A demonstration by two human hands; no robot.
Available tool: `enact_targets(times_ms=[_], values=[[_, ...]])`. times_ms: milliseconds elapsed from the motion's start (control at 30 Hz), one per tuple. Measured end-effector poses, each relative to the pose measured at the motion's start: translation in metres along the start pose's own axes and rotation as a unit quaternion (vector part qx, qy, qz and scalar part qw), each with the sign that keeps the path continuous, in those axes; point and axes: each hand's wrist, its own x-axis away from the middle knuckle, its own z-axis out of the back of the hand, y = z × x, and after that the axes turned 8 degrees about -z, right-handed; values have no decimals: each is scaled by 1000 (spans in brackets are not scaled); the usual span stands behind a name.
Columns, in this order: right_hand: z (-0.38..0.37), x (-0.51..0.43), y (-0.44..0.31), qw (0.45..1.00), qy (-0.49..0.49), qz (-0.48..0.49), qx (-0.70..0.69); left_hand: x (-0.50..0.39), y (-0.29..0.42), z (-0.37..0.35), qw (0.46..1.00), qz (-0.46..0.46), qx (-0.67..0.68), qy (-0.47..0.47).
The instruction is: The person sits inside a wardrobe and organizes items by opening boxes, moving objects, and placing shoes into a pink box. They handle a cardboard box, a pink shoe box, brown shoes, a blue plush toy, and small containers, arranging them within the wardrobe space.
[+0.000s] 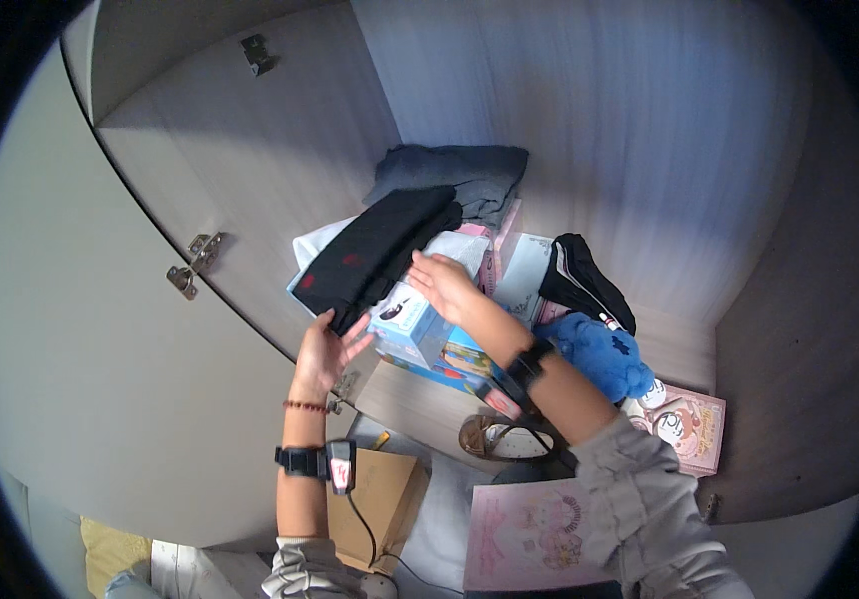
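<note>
A folded black cloth [377,251] with two small red marks lies slanted across the top of a pile of boxes inside a cupboard. My left hand [324,356] is at its near end, thumb against the fabric and the other fingers spread. At the cloth's right side, my right hand [440,284] is held with fingers extended, above a light-blue and white box [410,322]. Whether its fingertips touch the cloth is hard to tell. Behind the black cloth sits a folded dark grey garment [452,172], and white fabric [317,241] shows at its left.
A blue plush toy [598,352], black-and-white fabric [586,281] and a pink printed box [699,427] are on the right. Nearer me are a brown shoe [504,438], a cardboard box [377,502] and a pink printed box or folder [526,535]. A hinged door [122,359] stands at left.
</note>
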Motion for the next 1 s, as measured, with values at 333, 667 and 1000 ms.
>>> enact_targets(times_ms=[333,667,1000], values=[[160,295,-78,849,34,-29,527,156,-104,58,958,131,-237,-92],[250,498,43,888,204,-235,339,279,-190,56,880,353,-202,-246],[243,515,55,957,255,-123,66,272,-191,41,926,294,-140,-190]])
